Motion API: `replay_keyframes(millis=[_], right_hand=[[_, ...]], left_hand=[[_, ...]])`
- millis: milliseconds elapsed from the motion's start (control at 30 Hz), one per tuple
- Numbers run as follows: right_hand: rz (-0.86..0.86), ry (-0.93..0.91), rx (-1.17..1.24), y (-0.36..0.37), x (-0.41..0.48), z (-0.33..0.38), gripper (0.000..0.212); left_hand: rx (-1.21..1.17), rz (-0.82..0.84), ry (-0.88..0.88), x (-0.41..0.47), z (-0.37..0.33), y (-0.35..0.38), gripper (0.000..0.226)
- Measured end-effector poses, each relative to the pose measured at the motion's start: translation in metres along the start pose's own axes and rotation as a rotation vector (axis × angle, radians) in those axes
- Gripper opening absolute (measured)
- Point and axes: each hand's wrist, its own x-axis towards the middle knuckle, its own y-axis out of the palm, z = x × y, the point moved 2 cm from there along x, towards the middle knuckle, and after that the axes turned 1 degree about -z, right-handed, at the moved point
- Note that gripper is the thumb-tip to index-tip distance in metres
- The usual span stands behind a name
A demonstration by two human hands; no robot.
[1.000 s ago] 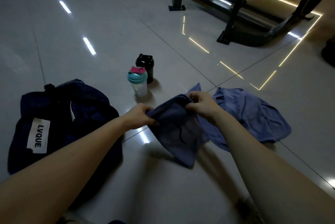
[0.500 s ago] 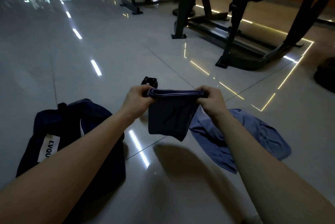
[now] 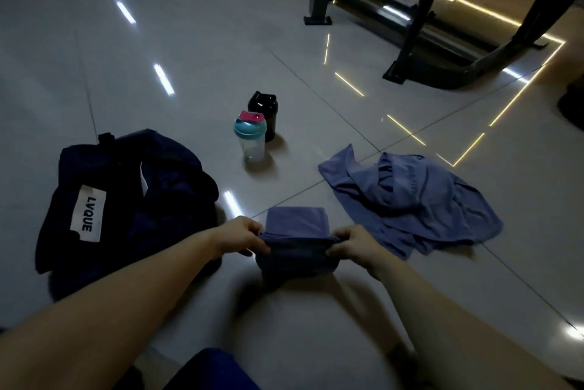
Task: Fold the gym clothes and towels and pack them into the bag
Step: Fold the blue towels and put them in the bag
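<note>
Two hands at work on one small purple cloth (image 3: 295,222), near centre on the grey tile floor (image 3: 189,51). Left hand (image 3: 241,235) pinched shut on the cloth's left edge, right hand (image 3: 350,242) pinched shut on its right edge, the near half doubling over between them. Likely light and limp, with no stiffness to hold a crease; best taken at corners or along a folded edge, then pressed flat before lifting. Probably prone to slide on such glossy tile, so a flat palm on top while folding. Dark bag (image 3: 126,197) to the left, mouth slack and seemingly open, close beside the left forearm. Crumpled purple garment (image 3: 410,197) to the right, unfolded, well apart from the bag. Clear shaker bottle (image 3: 251,140) and black bottle (image 3: 264,115) upright farther off, not cloth.
</note>
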Motion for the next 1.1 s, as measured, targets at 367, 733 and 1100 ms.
replay_keyframes(millis=[367,733,1100], right_hand=[[0.397,0.275,-0.159,0.007,-0.006,-0.030,0.015],[-0.273,0.127,-0.048,0.008,0.039,-0.034,0.026],[-0.366,0.157,-0.252,0.010,0.069,-0.051,0.015]], left_hand=[[0.093,0.291,-0.229,0.004,0.031,0.028,0.014],[-0.126,-0.308,-0.028,0.035,0.025,0.029,0.008],[0.006,-0.437,-0.081,0.065,0.032,0.033,0.021]])
